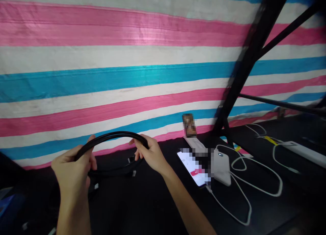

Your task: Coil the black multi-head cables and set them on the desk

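A coiled black cable [114, 135] arches between my two hands, its strands bundled together above the dark table. My left hand [73, 160] is closed around the left side of the loop. On the right side, my right hand [150, 152] grips the same bundle between thumb and fingers. The lower part of the loop hangs between the hands and is hard to make out against the black surface. A small light-coloured connector [133, 173] shows below the loop, and another pale connector [96, 186] lies close to my left wrist.
A lit phone [191, 169] lies to the right, beside a white power bank [220, 167] with white cables [270, 194]. Farther right is a white power strip [305, 153]. Black metal posts [241, 82] rise before a striped tarp [127, 82]. Something blue [7, 206] sits far left.
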Tool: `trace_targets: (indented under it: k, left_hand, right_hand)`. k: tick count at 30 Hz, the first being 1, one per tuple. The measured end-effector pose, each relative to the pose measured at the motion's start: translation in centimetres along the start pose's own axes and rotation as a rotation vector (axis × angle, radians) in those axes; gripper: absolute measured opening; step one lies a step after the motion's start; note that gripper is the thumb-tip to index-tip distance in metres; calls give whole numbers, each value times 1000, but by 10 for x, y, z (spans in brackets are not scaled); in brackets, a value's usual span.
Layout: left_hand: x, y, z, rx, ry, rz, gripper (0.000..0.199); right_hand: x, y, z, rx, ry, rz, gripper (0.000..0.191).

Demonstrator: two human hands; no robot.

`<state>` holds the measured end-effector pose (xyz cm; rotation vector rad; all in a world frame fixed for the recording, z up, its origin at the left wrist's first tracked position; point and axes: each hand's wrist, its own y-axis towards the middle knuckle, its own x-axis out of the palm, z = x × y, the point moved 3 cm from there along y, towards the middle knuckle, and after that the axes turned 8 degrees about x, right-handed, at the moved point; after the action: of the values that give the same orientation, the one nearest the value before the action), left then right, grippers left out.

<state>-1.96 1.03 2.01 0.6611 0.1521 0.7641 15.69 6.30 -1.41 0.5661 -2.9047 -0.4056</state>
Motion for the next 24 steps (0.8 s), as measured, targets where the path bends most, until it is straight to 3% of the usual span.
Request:
trace_targets:
  k: [7, 13, 17, 21, 24]
  left_hand:
    - [-5, 2, -1, -15, 147, -51, 27]
    - [-4, 5, -24, -23, 44, -97, 17]
    - [6, 4, -27, -45, 9, -249, 6]
    - [21, 5, -27, -79, 163, -434, 27]
    - [36, 0, -28, -148, 143, -587, 39]
  right_hand:
    - [3, -3, 3, 30, 143, -146, 25]
    - [-2, -15, -14, 29, 130, -79, 23]
    - [-13, -21, -27, -40, 71, 12, 26]
    - [-29, -25, -34, -96, 173, 131, 26]
    - [-39, -27, -37, -153, 302, 189, 24]
